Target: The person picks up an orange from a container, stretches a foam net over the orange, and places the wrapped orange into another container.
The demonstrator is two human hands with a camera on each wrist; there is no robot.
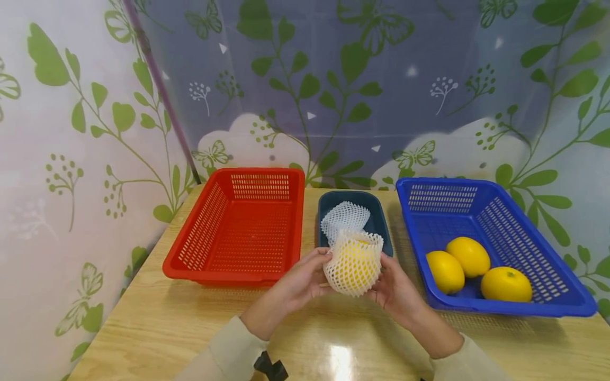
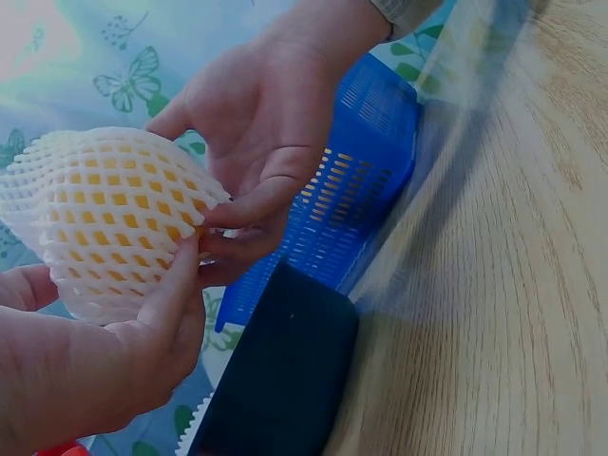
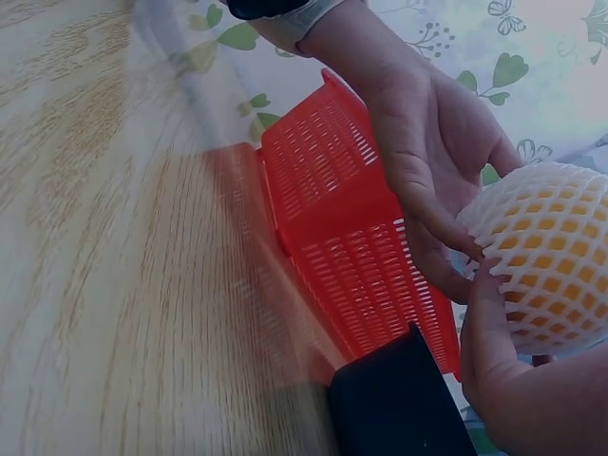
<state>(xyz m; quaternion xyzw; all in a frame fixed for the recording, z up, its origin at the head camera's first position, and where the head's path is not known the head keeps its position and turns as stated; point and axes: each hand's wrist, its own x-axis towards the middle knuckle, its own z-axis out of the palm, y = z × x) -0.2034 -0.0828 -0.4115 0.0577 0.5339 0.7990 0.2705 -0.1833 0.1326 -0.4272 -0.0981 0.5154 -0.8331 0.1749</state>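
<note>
One red basket (image 1: pixel 229 276) is sitting leftmost on the table (image 1: pixel 143 328); a dark tray (image 1: pixel 377 214) is holding foam netting (image 1: pixel 347 216), a blue basket (image 1: pixel 524 308) three yellow fruits (image 1: pixel 469 257). Left hand (image 1: pixel 304 281) and right hand (image 1: pixel 397 291), reaching forward, are together pinching one netted fruit (image 1: pixel 353 267) at the tray's near end.

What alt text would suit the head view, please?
Two hands, left and right, hold a yellow fruit in a white foam net. Beyond, a dark tray with another net sits between a red basket on the left and a blue basket on the right holding three yellow fruits.
</note>
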